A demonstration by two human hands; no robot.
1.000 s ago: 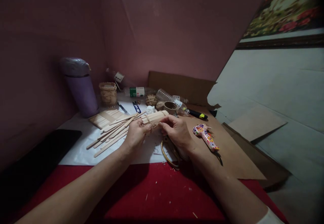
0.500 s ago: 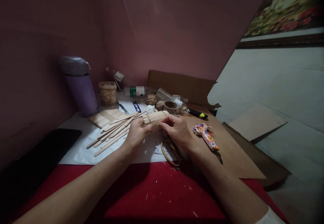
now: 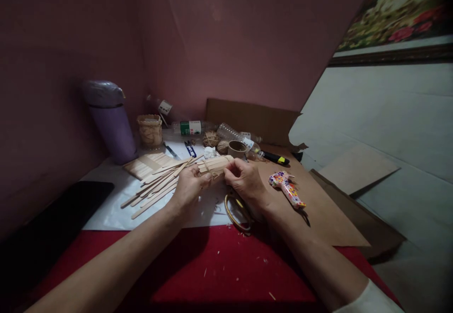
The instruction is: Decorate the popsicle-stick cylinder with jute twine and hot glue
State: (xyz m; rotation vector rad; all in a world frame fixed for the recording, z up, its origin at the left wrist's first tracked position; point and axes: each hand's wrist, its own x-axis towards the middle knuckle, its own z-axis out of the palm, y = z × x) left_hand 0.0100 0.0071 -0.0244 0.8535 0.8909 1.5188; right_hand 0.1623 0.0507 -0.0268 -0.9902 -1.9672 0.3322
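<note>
Low over the white sheet, a small bundle of pale wooden craft sticks point(image 3: 215, 164) with twine point(image 3: 208, 168) round it is held up between my two hands. My left hand point(image 3: 193, 183) is closed on its left end, thumb in front. At the right end my right hand point(image 3: 244, 177) is closed in a pinch; a strand of twine appears to run to its fingertips, which partly hide it. Scissors point(image 3: 228, 209) with yellowish handles lie beneath my right wrist. Left of my left hand, loose craft sticks point(image 3: 155, 188) are spread out.
A flowered glue gun point(image 3: 287, 189) lies on cardboard point(image 3: 325, 218) to the right. Behind are a tape roll point(image 3: 237, 148), twine balls point(image 3: 211, 138), plastic bottles point(image 3: 191, 127), a box cutter point(image 3: 276, 157) and a stick-covered cup point(image 3: 150, 131). A purple tumbler point(image 3: 115, 131) stands left.
My right hand has drawn slightly away from my left, and the gap between their fingertips is wider. The bundle stays in my left hand; the view has shifted a little.
</note>
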